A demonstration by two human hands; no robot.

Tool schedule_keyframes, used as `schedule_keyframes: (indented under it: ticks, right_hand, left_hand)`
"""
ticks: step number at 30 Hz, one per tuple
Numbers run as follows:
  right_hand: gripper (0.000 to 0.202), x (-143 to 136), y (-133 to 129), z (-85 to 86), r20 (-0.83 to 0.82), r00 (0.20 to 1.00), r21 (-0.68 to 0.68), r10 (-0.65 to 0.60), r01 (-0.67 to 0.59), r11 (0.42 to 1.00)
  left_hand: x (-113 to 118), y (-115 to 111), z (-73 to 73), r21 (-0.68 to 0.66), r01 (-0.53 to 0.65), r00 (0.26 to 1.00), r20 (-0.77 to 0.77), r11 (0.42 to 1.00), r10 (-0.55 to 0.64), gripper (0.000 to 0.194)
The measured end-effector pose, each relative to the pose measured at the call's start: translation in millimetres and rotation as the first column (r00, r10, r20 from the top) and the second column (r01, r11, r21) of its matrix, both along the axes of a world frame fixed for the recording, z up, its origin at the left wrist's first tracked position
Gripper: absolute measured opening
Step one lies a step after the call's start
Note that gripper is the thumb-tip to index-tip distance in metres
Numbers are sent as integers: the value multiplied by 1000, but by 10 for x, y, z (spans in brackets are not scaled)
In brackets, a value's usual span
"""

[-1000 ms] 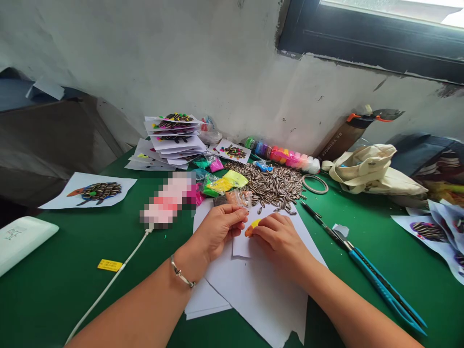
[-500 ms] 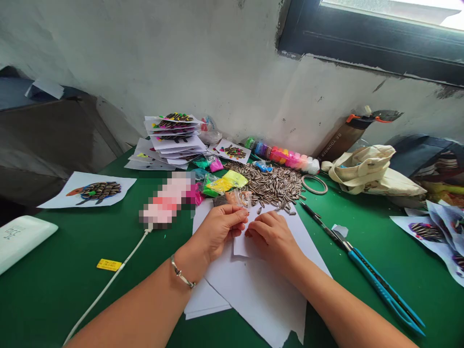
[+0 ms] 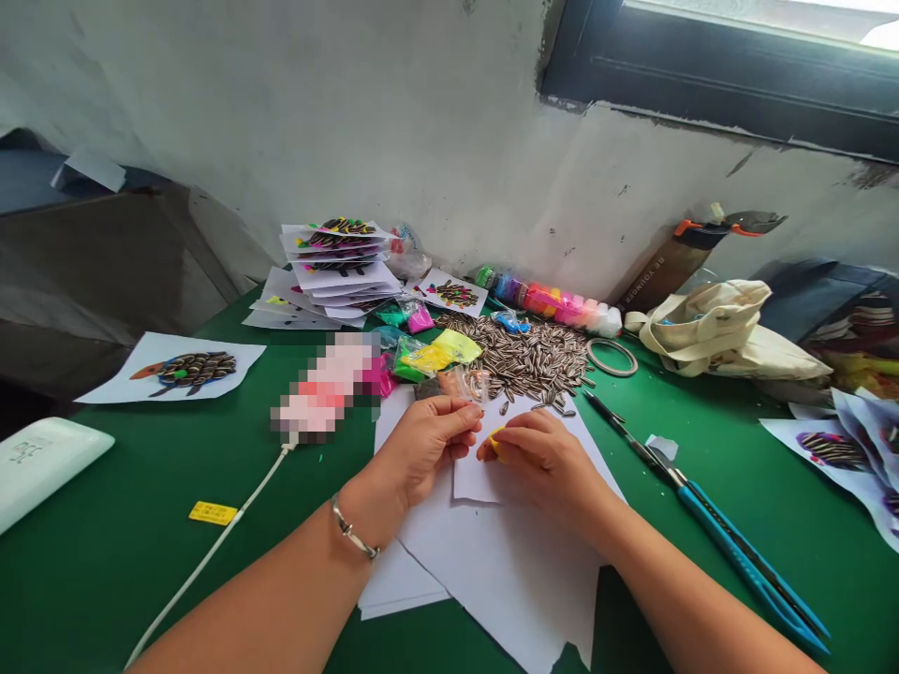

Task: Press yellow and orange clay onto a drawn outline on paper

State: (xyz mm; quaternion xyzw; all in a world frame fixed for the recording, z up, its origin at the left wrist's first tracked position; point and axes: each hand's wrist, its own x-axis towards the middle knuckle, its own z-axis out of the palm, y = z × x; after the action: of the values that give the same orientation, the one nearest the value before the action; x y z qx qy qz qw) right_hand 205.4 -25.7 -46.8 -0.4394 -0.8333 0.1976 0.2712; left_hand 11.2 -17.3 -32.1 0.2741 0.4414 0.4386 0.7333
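My left hand [image 3: 428, 445] is closed in a pinch, thumb against fingertips, just above a small white paper [image 3: 469, 482]. Whatever it may hold is hidden. In my right hand [image 3: 552, 459], a small bit of yellow modelling clay [image 3: 497, 442] shows between thumb and fingers, over the same small paper. Larger white sheets [image 3: 506, 571] lie beneath both hands. Just beyond them are a pile of striped sunflower seeds [image 3: 540, 360] and several small bags of coloured clay [image 3: 446, 352], with a brownish-orange one [image 3: 460, 384] nearest my left hand.
Finished seed pictures [image 3: 344, 276] are stacked at the back left; another picture [image 3: 189, 370] lies left. A white cable [image 3: 211, 552] crosses the green table. At right are a pen [image 3: 618, 426], blue-handled tweezers-like tool [image 3: 744, 562], tape roll [image 3: 611, 358], cloth bag [image 3: 716, 328] and bottle [image 3: 674, 262].
My right hand's fingers have lifted and turned slightly, so the yellow clay now shows between them. My left hand stays nearly where it was.
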Motion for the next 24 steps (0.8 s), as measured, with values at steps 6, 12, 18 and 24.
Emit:
schedule_keyframes:
  ticks: [6, 12, 18, 24]
  right_hand:
    - [20, 14, -6, -32, 23, 999, -2, 46, -46, 999]
    - [21, -41, 32, -68, 26, 1000, 14, 14, -14, 1000]
    - [21, -101, 69, -130, 42, 998, 31, -51, 49, 998]
    - [27, -100, 42, -43, -31, 996, 19, -82, 82, 996]
  left_hand:
    - [0, -7, 9, -24, -3, 1000, -27, 1000, 3, 32]
    - [-7, 1, 7, -19, -1, 1000, -26, 1000, 0, 32]
    - [2, 2, -9, -3, 7, 999, -35, 1000, -7, 32]
    - [-1, -9, -13, 31, 17, 999, -48, 999, -16, 30]
